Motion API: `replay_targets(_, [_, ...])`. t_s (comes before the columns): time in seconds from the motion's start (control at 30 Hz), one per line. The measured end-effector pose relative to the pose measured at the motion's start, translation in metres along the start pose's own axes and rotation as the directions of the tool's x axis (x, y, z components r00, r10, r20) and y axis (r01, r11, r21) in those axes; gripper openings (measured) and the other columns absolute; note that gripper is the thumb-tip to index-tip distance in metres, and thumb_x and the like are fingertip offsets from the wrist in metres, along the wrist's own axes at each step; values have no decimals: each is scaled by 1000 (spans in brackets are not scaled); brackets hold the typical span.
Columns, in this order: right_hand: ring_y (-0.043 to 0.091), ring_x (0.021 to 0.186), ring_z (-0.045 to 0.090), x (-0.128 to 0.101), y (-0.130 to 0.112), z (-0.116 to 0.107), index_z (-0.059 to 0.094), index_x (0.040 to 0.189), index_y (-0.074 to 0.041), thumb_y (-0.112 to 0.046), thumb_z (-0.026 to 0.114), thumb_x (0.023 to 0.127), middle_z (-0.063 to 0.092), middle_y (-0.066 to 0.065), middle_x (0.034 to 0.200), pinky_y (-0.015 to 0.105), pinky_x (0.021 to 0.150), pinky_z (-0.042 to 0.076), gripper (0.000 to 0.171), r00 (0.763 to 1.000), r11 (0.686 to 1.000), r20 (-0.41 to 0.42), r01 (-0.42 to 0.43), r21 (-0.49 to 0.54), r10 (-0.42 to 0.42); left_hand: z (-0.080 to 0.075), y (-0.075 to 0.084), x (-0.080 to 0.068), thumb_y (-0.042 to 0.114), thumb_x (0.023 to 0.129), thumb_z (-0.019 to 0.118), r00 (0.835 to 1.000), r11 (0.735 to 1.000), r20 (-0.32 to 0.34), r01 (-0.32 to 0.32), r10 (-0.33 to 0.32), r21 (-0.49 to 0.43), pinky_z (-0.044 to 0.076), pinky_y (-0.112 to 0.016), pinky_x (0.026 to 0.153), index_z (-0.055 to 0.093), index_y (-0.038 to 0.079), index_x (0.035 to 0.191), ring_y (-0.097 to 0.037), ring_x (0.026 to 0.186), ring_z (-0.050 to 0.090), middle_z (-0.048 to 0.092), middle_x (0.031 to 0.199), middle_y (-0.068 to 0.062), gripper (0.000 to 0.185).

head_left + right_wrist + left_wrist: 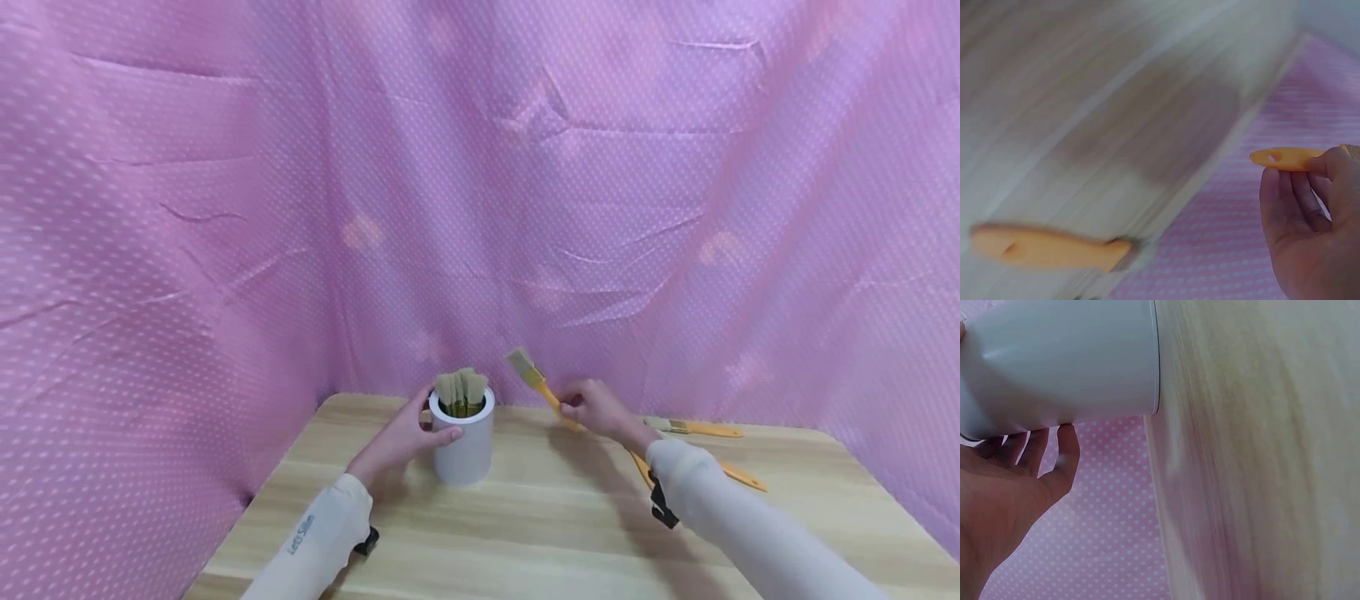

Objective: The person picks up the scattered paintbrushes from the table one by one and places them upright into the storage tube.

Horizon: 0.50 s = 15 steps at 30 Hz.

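Observation:
A white cylindrical container (463, 454) stands upright on the table, with several paintbrushes (461, 390) in it, bristles up. Around its left side curls my left hand (401, 437), thumb at the front below the rim; in the left wrist view its fingertips touch the wall of the container (1066, 369). My right hand (600, 408) pinches a paintbrush (542, 386) by its orange handle, held over the table right of the container with its bristles tilted up and to the left. In the right wrist view the handle (1288, 159) sits between thumb and fingers.
Right of my right hand, a paintbrush (705, 429) lies flat near the table's back edge. Other orange handles (742, 477) show partly behind my right forearm. Pink dotted cloth (525, 208) hangs behind and beside the wooden table (525, 533).

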State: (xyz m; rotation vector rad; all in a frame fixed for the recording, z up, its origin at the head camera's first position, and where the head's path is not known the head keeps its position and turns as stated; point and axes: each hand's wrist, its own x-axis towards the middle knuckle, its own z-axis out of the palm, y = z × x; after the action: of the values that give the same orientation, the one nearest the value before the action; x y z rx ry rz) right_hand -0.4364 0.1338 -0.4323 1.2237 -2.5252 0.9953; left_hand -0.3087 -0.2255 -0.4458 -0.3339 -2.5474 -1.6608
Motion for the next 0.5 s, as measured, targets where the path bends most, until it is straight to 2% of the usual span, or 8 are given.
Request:
replay_targets(0.07, [18, 77, 69, -1, -11, 0, 75, 103, 5, 2, 70, 91, 73, 9, 87, 32, 65, 61, 13, 999, 991, -6, -50, 124, 51, 2, -2, 1, 52, 77, 87, 1000, 1000, 12, 9, -9, -1, 41, -58, 108, 17, 31, 163, -36, 129, 50, 40, 155, -4, 112])
replay_targets(0.13, [24, 81, 71, -2, -22, -1, 73, 108, 8, 0, 69, 94, 74, 14, 93, 37, 68, 62, 16, 996, 969, -6, -90, 230, 93, 5, -4, 3, 53, 78, 86, 1000, 1000, 19, 10, -10, 3, 39, -59, 108, 16, 30, 164, -35, 129, 50, 40, 155, -4, 113])
replay_targets(0.2, [29, 85, 72, 1, -35, -1, 71, 112, 9, -1, 68, 97, 73, 18, 98, 43, 73, 62, 19, 992, 937, -6, -119, 328, 128, 6, -4, 4, 53, 78, 85, 1000, 1000, 24, 9, -10, 8, 39, -59, 109, 16, 31, 164, -35, 129, 50, 39, 156, -3, 112])
replay_targets(0.3, [35, 89, 72, 11, -56, -3, 68, 116, 11, -3, 66, 99, 72, 22, 102, 45, 79, 61, 23, 991, 888, -5, -120, 443, 137, 7, -2, 5, 52, 79, 85, 1000, 1000, 20, 3, -3, 8, 40, -59, 108, 18, 32, 163, -35, 129, 50, 40, 155, -3, 109])
replay_targets(0.4, [39, 93, 71, 25, -82, -2, 65, 119, 13, -2, 63, 100, 70, 24, 106, 45, 84, 60, 24, 988, 818, -3, -124, 562, 152, 4, -2, 5, 49, 80, 85, 1000, 1000, 9, -9, 9, -1, 42, -58, 106, 21, 32, 162, -37, 127, 51, 42, 153, -5, 106])
replay_targets(0.5, [39, 95, 70, 38, -108, 3, 64, 117, 12, -1, 63, 100, 70, 23, 106, 46, 87, 59, 22, 986, 778, -31, -111, 619, 165, -1, -3, 5, 46, 81, 86, 1000, 1000, -4, -17, 17, -1, 44, -58, 104, 22, 30, 162, -40, 126, 52, 42, 152, -8, 104])
